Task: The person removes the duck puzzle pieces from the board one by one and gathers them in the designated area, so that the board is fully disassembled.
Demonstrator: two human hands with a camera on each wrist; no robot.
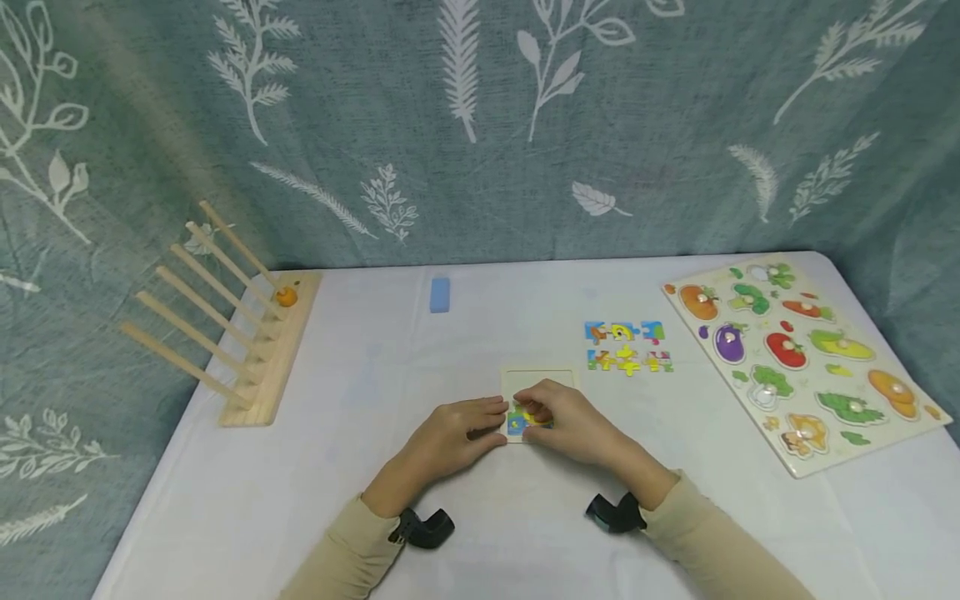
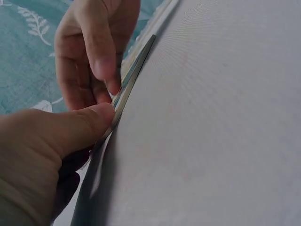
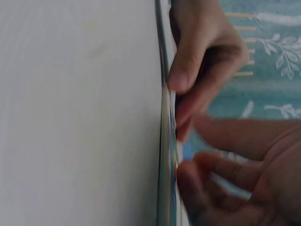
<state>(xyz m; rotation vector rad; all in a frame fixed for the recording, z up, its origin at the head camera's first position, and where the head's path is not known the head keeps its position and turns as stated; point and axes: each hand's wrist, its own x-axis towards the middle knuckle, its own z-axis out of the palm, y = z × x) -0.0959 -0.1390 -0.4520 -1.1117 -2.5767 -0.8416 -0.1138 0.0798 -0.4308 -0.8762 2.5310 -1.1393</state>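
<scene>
The right hand (image 1: 573, 425) has its fingertips curled down onto a small blue-and-yellow jigsaw piece (image 1: 525, 419), pinching it at the near edge of a pale square cardboard puzzle tray (image 1: 536, 383) that lies flat on the white table (image 1: 375, 375). The left hand (image 1: 457, 432) curls against the tray's near left edge, thumb and fingers nipping the thin board to steady it, as the left wrist view shows edge-on. The step in hand looks like seating this piece in the tray's near left corner; the next move would call for pressing it flat and square to the rim. To the right, a little farther off, the remaining colourful jigsaw pieces (image 1: 627, 347) lie in two loose rows, and beyond them sits a wooden peg puzzle board of vegetables (image 1: 806, 358). At the far left stands a wooden rack of slanted dowels (image 1: 225, 333), with a small blue block (image 1: 439, 295) near the far edge.
</scene>
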